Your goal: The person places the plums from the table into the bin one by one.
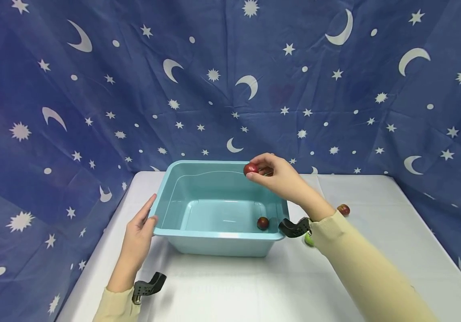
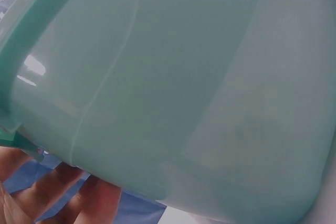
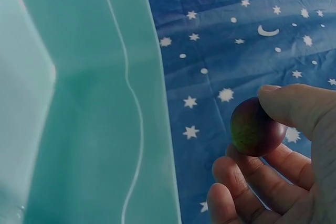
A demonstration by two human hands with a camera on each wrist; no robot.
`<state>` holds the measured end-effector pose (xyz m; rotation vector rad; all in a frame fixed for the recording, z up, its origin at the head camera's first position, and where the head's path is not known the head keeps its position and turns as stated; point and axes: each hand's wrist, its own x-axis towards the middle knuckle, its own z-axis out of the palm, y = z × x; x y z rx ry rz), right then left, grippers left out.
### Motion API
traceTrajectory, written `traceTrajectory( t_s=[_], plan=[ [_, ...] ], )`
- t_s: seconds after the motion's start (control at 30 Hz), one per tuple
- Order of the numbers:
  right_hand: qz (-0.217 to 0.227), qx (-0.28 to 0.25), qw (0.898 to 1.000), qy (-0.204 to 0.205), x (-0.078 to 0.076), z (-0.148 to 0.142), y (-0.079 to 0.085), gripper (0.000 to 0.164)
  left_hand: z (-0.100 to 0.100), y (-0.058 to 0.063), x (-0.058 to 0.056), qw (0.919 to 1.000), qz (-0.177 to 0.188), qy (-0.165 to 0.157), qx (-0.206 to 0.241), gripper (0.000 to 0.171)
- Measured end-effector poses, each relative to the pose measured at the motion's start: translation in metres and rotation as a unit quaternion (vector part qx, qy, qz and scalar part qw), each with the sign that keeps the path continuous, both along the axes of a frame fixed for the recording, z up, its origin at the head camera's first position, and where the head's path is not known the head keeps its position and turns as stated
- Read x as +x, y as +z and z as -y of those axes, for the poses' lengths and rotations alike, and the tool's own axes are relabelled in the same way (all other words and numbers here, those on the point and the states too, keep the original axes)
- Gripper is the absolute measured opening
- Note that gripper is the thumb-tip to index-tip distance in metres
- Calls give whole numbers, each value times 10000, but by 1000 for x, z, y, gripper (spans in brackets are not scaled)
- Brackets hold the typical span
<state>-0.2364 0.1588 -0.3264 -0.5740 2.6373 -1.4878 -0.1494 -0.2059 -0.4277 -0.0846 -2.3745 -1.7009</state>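
My right hand (image 1: 275, 175) pinches a small dark red plum (image 1: 250, 169) between thumb and fingertips, above the far right rim of a light blue plastic basin (image 1: 214, 235). In the right wrist view the plum (image 3: 257, 127) shows a greenish underside, with the thumb over it and the fingers beneath. A second plum (image 1: 262, 223) lies on the basin floor, near the front right corner. On the left side, my left hand (image 1: 137, 236) touches the basin at its rim with fairly straight fingers. The left wrist view has those fingers (image 2: 97, 200) along the basin's outer wall (image 2: 173, 98).
Right of the basin, a red and yellowish fruit (image 1: 343, 209) lies on the white tablecloth (image 1: 375, 250). Nearer, a green fruit (image 1: 309, 240) is partly hidden by the right wrist's black camera mount (image 1: 295, 227). A blue star-and-moon curtain (image 1: 198, 89) hangs behind the table.
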Motion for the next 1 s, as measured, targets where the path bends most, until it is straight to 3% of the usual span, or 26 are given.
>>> traceTrajectory(
  t_s=[0.63, 1.0],
  plan=[
    [88, 432, 9984, 353, -7, 23, -14, 31, 1, -1, -1, 9998, -11, -64, 171, 50],
    [363, 1230, 9908, 424, -12, 31, -18, 23, 2, -1, -2, 9999, -10, -44, 125, 49]
  ],
)
